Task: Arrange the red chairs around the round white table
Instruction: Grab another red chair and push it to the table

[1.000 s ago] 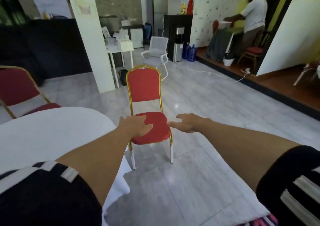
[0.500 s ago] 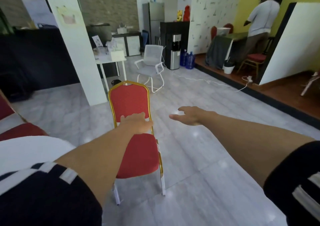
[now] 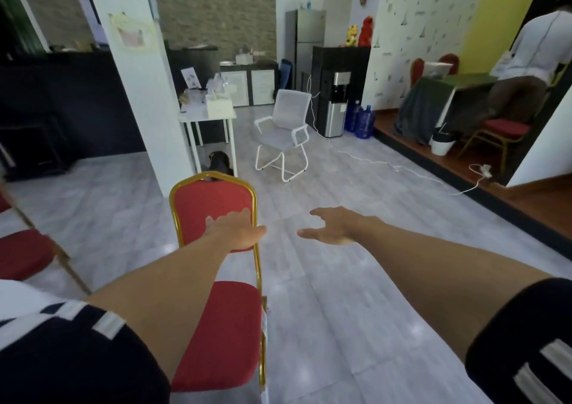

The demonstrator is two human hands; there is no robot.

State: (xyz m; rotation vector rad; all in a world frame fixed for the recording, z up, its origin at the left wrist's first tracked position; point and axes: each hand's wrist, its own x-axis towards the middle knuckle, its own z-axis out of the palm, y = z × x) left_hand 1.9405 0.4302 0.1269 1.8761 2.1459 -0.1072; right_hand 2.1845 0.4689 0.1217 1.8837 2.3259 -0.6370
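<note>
A red chair [image 3: 210,204] with a gold frame stands right in front of me, its back facing away and its seat [image 3: 230,326] close below. My left hand [image 3: 238,233] lies flat and open against the lower right of the backrest; I cannot tell if it touches. Held out over the bare floor to the chair's right, my right hand [image 3: 332,225] has its fingers spread and holds nothing. A second red chair [image 3: 20,258] shows at the left edge. Only a sliver of the round white table [image 3: 15,294] is visible at lower left, behind my left sleeve.
A white pillar [image 3: 139,94] rises behind the chair, with a small white side table [image 3: 210,119] and a white mesh office chair [image 3: 284,131] beyond. A white cable [image 3: 402,168] trails to a raised wooden platform [image 3: 464,171], where a person [image 3: 526,63] stands by another red chair [image 3: 501,128].
The view has closed in on the chair, which now sits lower and nearer. My left hand went from the seat up to the backrest. The white table has slid almost out of view.
</note>
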